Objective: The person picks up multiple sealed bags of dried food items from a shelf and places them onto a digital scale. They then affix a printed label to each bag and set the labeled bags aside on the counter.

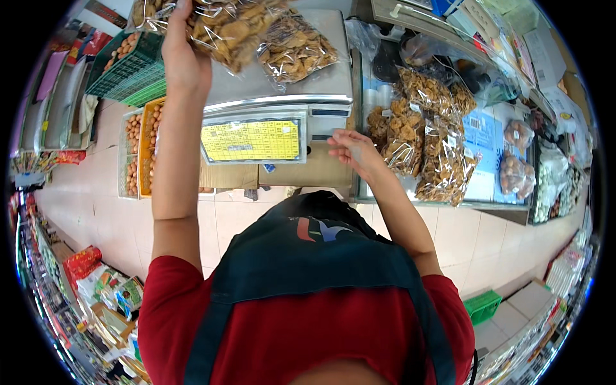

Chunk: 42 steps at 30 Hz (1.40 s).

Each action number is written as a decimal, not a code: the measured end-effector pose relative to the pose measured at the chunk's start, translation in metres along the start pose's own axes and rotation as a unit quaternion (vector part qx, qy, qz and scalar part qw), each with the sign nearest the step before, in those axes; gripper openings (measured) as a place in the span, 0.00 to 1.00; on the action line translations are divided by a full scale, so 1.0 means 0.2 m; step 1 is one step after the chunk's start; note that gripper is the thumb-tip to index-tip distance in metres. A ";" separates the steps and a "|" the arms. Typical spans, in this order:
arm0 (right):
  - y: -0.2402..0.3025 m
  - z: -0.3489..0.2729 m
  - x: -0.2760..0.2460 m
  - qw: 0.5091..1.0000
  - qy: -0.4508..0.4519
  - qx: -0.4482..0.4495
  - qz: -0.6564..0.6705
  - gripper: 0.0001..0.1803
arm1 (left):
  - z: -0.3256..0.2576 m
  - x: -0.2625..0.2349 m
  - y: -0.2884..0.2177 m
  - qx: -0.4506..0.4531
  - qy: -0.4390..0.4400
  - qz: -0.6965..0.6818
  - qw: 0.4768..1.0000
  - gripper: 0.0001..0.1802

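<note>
**Bags of snacks at the shop scale**

At the far left, green crates (131, 67) and an orange tray of eggs (149, 151) stand on the tiled floor. Next to them the left hand (183, 54) is raised high over the scale, its fingers clenched on the top of a clear bag of brown snacks (234, 29), which hangs just above the steel pan. A second clear bag (296, 48) lies flat on the pan of the scale (282, 86), beside the held one. Below the pan, the yellow key panel (251, 140) faces the person. To its right, the right hand (353, 151) is at the scale's right front edge, fingers loosely curled and grasping nothing; whether they touch the scale cannot be told. Just right of that hand, a heap of filled snack bags (427, 144) lies on the worktop (481, 186), with darker bags (513, 173) farther right.
</note>
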State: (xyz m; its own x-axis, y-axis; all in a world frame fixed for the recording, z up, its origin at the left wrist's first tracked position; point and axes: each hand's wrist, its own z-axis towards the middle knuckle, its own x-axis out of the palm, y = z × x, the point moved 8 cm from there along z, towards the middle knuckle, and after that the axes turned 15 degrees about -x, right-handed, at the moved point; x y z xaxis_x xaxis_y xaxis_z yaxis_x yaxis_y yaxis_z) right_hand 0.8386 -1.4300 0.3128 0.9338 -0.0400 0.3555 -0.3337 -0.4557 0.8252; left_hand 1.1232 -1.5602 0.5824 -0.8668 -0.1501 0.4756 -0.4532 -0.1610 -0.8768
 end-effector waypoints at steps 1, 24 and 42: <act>-0.04 0.04 0.01 1.000 -0.025 -0.006 0.010 0.13 | 0.04 -0.01 0.02 -0.016 0.022 -0.001 1.000 0.22; 0.20 -0.09 -0.19 0.941 -0.256 -0.217 0.049 0.12 | 0.25 0.24 0.57 -0.270 0.211 0.091 0.935 0.25; 0.53 -0.52 -0.12 0.935 -0.140 -0.320 0.060 0.46 | 0.05 -0.20 0.47 -0.275 0.089 0.179 0.940 0.31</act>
State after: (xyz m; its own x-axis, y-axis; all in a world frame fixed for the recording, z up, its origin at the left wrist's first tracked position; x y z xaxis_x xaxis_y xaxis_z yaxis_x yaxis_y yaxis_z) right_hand 0.7664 -1.3843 0.4374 0.8524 -0.3278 0.4073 -0.3635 0.1883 0.9124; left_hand 1.1162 -1.5795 0.4814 -0.9832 0.0757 0.1658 -0.1218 0.4044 -0.9065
